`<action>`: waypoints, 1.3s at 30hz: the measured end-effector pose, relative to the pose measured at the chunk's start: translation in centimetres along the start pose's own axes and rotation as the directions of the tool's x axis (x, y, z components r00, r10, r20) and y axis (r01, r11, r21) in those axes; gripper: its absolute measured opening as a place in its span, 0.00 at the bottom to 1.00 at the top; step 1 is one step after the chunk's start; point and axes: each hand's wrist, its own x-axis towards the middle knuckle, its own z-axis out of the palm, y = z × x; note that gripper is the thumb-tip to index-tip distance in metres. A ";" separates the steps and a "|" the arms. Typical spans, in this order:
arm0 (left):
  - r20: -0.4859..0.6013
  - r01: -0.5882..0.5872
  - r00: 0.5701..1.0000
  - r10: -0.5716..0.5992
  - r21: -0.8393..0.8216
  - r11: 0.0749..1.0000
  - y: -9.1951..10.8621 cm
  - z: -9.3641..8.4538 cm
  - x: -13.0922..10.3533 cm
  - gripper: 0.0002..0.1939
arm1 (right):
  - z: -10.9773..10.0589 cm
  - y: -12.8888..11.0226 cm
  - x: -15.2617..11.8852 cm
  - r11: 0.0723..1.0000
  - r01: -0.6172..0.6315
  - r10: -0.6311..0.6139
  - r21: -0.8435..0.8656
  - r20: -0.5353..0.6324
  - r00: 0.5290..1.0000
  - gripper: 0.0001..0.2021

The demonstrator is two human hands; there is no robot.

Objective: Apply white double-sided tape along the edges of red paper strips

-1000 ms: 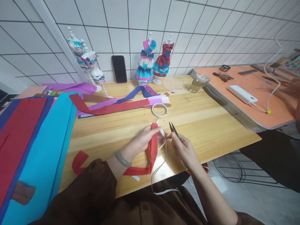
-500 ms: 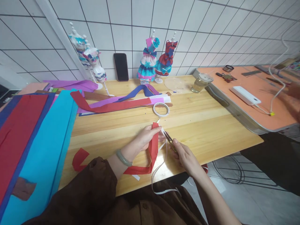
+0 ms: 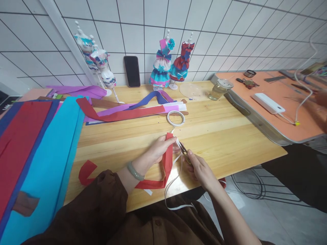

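Note:
My left hand [image 3: 160, 149] is closed on a long red paper strip [image 3: 167, 166], pinching its upper end between thumb and fingers. The strip runs down, bends along the table and curls up at the left. In my right hand [image 3: 201, 168] is a pair of scissors [image 3: 184, 153], its blades at a narrow white tape [image 3: 178, 142] beside my left fingertips. A roll of double-sided tape [image 3: 175, 118] lies just beyond, with its loose end reaching toward the red strip. A thin pale ribbon of tape backing [image 3: 168, 194] loops down over the table edge onto my lap.
Red, blue and purple strips [image 3: 122, 114] lie behind my hands; large coloured sheets [image 3: 58, 153] cover the left. Small dressed mannequins [image 3: 160, 68], a phone [image 3: 132, 71] and a lidded cup [image 3: 220, 90] stand at the back. An orange table [image 3: 288, 102] with a white power bank [image 3: 268, 103] adjoins at right.
The scissors have shifted very slightly, their blades now at the white tape by my left fingertips. My left hand keeps its hold on the red strip.

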 end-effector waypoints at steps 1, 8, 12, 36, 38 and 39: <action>0.002 -0.005 1.000 0.005 -0.005 1.000 0.0 0.0 0.0 0.07 | 0.1 0.0 0.1 1.000 -0.002 0.002 0.014 -0.003 1.000 0.23; 0.000 0.001 1.000 -0.001 -0.020 1.000 0.3 0.3 -0.3 0.06 | 0.6 -0.4 0.5 0.998 0.032 -0.032 0.050 -0.001 0.999 0.25; 0.014 -0.007 1.000 0.008 -0.035 0.999 0.4 0.3 -0.3 0.05 | 0.7 0.0 0.8 0.997 0.043 -0.043 0.068 0.001 0.999 0.24; 0.062 -0.036 0.997 0.039 -0.036 0.999 0.1 0.0 -0.1 0.08 | 0.9 0.2 1.2 0.991 0.063 -0.049 0.121 -0.114 0.992 0.22; 0.065 -0.034 0.997 0.036 -0.044 0.998 0.1 0.0 -0.2 0.08 | 0.9 0.2 1.2 0.987 0.051 -0.035 0.149 -0.110 0.993 0.22; 0.069 -0.032 0.997 0.036 -0.050 0.998 0.2 0.0 -0.2 0.08 | 1.0 0.2 1.3 0.986 0.046 -0.028 0.163 -0.110 0.994 0.21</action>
